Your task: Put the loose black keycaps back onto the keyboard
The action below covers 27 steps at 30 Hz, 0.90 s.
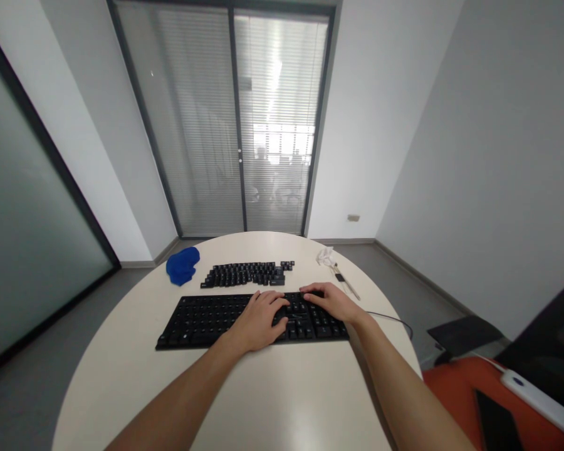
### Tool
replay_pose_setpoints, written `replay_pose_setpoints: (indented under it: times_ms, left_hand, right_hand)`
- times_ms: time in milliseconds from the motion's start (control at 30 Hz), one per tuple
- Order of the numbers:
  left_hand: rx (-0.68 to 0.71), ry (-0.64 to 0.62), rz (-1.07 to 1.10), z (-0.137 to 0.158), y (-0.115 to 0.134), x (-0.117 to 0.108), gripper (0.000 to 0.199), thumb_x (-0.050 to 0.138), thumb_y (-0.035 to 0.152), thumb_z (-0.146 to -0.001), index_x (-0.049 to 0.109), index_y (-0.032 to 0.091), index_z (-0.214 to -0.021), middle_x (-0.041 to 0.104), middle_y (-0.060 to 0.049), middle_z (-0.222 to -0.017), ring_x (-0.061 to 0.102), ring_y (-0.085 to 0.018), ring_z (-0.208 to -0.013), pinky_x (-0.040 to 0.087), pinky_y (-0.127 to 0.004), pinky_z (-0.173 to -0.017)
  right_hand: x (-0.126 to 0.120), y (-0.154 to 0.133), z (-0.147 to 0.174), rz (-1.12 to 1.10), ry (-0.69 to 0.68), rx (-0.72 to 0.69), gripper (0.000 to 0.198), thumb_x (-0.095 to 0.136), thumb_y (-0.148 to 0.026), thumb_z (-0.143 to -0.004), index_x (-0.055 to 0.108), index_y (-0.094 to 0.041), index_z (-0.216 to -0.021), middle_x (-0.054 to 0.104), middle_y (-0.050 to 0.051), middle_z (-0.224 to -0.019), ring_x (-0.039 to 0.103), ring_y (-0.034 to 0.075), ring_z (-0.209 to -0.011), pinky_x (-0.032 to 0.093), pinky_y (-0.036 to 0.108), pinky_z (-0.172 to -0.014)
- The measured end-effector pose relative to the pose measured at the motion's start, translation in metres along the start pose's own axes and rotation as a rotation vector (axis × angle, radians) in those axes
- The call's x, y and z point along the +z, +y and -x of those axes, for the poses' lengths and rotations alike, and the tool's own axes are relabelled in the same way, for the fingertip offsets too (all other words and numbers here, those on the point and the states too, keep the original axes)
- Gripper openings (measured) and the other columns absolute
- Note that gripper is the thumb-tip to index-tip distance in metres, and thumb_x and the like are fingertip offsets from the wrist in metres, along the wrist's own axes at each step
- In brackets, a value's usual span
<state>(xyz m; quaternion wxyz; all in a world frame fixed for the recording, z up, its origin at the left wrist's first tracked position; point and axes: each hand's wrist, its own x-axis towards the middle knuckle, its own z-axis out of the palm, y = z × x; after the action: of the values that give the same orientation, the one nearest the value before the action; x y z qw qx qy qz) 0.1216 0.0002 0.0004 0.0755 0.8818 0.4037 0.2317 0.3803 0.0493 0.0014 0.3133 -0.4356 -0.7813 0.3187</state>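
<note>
A long black keyboard (pixel 202 319) lies across the round table. Its left part shows rows of small bare key posts, while taller keycaps sit on its right part. My left hand (pixel 262 318) rests on the keyboard right of its middle, fingers spread and thumb near the front edge, holding nothing. At the keyboard's back edge, my right hand (pixel 333 302) brings thumb and index fingertips close together; whatever is between them is too small to make out. Behind the keyboard, loose black keycaps (pixel 244 273) are laid out in rows, with a few small ones at the right end.
A blue cloth (pixel 182 265) lies at the table's (pixel 282 388) back left. Crumpled white tissue (pixel 326 255) and a thin brush-like tool (pixel 346 282) are at the back right. A cable (pixel 395 317) runs off the right edge, near an orange chair (pixel 455 388) holding a white power strip (pixel 540 401).
</note>
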Motion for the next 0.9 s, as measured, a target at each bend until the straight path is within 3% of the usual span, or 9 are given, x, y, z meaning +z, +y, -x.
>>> replay_pose_setpoints:
  times_ms: [467,700,900]
  left_hand:
    - [-0.004,-0.003,0.002,0.0,0.001,-0.001,0.034,0.06,0.026,-0.09,0.061,0.024,-0.124,0.059,-0.007,-0.137,0.051,-0.026,-0.129,0.031,-0.05,-0.116]
    - [-0.008,-0.008,0.0,0.0,0.002,-0.003,0.034,0.06,0.026,-0.09,0.061,0.023,-0.124,0.059,-0.008,-0.137,0.051,-0.026,-0.129,0.031,-0.05,-0.116]
    - [-0.011,-0.006,0.005,0.0,0.001,-0.001,0.034,0.06,0.027,-0.09,0.061,0.024,-0.123,0.059,-0.007,-0.137,0.051,-0.027,-0.129,0.03,-0.051,-0.116]
  right_hand:
    - [0.0,-0.008,0.002,0.052,-0.035,-0.014,0.029,0.065,-0.043,-0.089,0.077,-0.022,-0.104,0.072,0.007,-0.123,0.066,0.025,-0.115,0.044,0.039,-0.108]
    - [0.001,-0.025,0.002,0.204,-0.009,-0.016,0.022,0.065,-0.03,-0.086,0.078,-0.022,-0.102,0.077,0.006,-0.111,0.068,0.026,-0.107,0.047,0.039,-0.103]
    - [0.001,-0.022,0.001,0.231,0.023,-0.033,0.019,0.067,-0.027,-0.083,0.079,-0.023,-0.098,0.078,0.005,-0.103,0.07,0.025,-0.098,0.051,0.036,-0.094]
